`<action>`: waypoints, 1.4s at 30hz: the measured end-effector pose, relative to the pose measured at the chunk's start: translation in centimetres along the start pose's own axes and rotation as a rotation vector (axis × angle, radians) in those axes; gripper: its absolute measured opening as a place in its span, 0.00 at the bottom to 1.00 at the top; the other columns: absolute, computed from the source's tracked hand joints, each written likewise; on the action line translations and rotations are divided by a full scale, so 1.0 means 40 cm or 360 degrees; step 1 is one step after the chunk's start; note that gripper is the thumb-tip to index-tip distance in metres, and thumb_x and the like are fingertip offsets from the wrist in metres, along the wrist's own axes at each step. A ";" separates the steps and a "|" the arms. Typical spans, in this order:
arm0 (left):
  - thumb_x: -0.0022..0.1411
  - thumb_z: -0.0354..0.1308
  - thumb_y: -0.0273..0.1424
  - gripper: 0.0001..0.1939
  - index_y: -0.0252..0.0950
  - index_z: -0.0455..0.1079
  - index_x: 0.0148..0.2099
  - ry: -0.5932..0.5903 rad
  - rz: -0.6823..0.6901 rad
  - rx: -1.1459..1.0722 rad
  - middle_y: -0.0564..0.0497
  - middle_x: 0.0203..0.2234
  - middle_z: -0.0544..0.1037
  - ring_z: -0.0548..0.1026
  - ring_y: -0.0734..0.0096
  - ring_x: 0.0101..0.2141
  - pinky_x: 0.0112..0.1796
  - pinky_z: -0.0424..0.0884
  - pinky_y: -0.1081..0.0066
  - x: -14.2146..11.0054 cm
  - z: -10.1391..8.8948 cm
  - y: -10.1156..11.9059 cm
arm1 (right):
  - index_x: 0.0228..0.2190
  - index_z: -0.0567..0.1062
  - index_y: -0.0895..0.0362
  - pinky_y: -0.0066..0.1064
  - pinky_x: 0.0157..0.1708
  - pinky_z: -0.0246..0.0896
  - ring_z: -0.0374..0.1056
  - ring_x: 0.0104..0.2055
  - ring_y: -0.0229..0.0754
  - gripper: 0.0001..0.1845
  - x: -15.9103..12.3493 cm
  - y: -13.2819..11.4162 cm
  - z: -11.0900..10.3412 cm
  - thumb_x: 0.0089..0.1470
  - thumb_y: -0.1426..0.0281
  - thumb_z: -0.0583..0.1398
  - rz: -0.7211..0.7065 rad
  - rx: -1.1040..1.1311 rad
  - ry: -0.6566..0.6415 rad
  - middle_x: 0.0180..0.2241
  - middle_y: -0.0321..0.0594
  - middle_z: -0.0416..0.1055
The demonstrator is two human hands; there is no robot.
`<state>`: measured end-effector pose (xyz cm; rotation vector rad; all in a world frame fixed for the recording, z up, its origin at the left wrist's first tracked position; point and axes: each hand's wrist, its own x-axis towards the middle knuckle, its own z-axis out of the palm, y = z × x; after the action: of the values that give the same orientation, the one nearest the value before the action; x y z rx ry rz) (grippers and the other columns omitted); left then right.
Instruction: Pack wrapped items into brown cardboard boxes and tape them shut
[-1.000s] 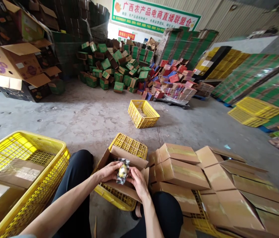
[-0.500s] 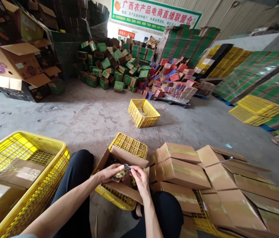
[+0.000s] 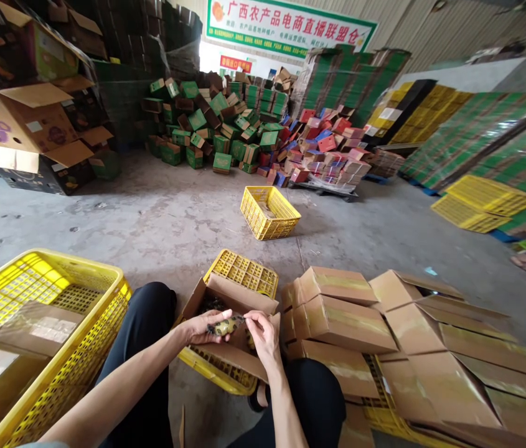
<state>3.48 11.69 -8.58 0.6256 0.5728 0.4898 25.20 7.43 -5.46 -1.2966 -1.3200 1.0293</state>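
Across my left hand (image 3: 200,328) lies a yellowish fruit in a dark net sleeve (image 3: 226,326), gripped by the thumb from above. My right hand (image 3: 264,336) pinches the right end of the sleeve between thumb and fingertips. Both hands are over an open cardboard box (image 3: 243,295), which rests on an upturned yellow crate (image 3: 244,271) between my knees. Dark wrapped pieces (image 3: 211,304) show in the box's left part, and something yellow is partly hidden behind my right hand.
At left stands a large yellow crate (image 3: 120,292) with cardboard boxes inside. Several taped cartons (image 3: 337,320) are stacked at right. A smaller yellow crate (image 3: 269,214) is on the floor ahead. Farther back are heaps of green boxes (image 3: 223,143) and red boxes (image 3: 325,143).
The fruit has turned flatter in my left hand, and more of its yellow side shows. The sleeve's end is now drawn narrow at my right fingertips. The view has shifted slightly.
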 end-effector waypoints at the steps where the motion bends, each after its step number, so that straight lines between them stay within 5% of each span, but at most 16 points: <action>1: 0.59 0.71 0.52 0.31 0.27 0.77 0.47 -0.0022 -0.0002 -0.0042 0.42 0.35 0.81 0.80 0.71 0.30 0.26 0.70 0.78 0.001 0.002 0.001 | 0.32 0.84 0.51 0.42 0.49 0.70 0.72 0.44 0.52 0.21 0.004 0.006 0.001 0.52 0.45 0.68 0.0028 0.0050 0.0041 0.39 0.45 0.78; 11: 0.63 0.68 0.52 0.30 0.30 0.76 0.52 -0.0076 0.0021 -0.0134 0.43 0.38 0.81 0.80 0.71 0.32 0.26 0.69 0.78 0.014 0.006 0.000 | 0.34 0.83 0.50 0.47 0.52 0.72 0.75 0.47 0.55 0.26 0.011 0.035 0.007 0.46 0.43 0.71 0.0203 0.0232 0.0163 0.41 0.44 0.80; 16: 0.64 0.63 0.58 0.36 0.36 0.72 0.61 0.0162 0.0072 -0.0099 0.43 0.46 0.80 0.80 0.63 0.40 0.32 0.72 0.74 0.009 -0.003 0.010 | 0.45 0.81 0.49 0.43 0.42 0.78 0.77 0.43 0.51 0.28 0.000 0.029 -0.002 0.48 0.46 0.71 0.0449 0.0406 0.0213 0.47 0.43 0.79; 21: 0.63 0.65 0.55 0.36 0.40 0.69 0.66 0.0049 0.0241 -0.0211 0.41 0.56 0.77 0.79 0.56 0.49 0.43 0.75 0.66 0.006 -0.001 0.026 | 0.40 0.81 0.53 0.40 0.35 0.78 0.78 0.37 0.48 0.29 -0.016 0.022 0.019 0.46 0.44 0.71 0.0676 0.0405 0.0001 0.38 0.43 0.80; 25: 0.65 0.65 0.48 0.33 0.45 0.67 0.68 0.0023 0.0250 -0.0193 0.42 0.63 0.72 0.74 0.54 0.58 0.50 0.72 0.64 0.001 0.000 0.027 | 0.49 0.78 0.50 0.42 0.38 0.78 0.79 0.42 0.51 0.33 -0.027 0.007 0.037 0.47 0.46 0.72 0.0713 0.0463 -0.0091 0.45 0.44 0.82; 30: 0.65 0.66 0.47 0.33 0.47 0.66 0.68 -0.0005 0.0284 -0.0179 0.44 0.71 0.62 0.65 0.51 0.67 0.54 0.69 0.62 -0.006 0.001 0.034 | 0.49 0.77 0.50 0.42 0.44 0.77 0.76 0.53 0.54 0.35 -0.027 -0.008 0.041 0.42 0.50 0.76 0.0717 0.0509 -0.0024 0.51 0.45 0.80; 42: 0.63 0.71 0.42 0.26 0.37 0.75 0.60 -0.0042 0.0149 -0.0148 0.40 0.51 0.80 0.81 0.60 0.45 0.50 0.74 0.61 0.004 0.001 0.006 | 0.46 0.75 0.49 0.47 0.52 0.73 0.77 0.52 0.54 0.30 -0.020 0.002 0.038 0.45 0.53 0.75 0.0556 0.0539 0.0006 0.46 0.41 0.82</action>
<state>3.57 11.94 -8.45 0.5712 0.4945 0.5917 23.68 6.73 -5.84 -1.2877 -0.8810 1.4219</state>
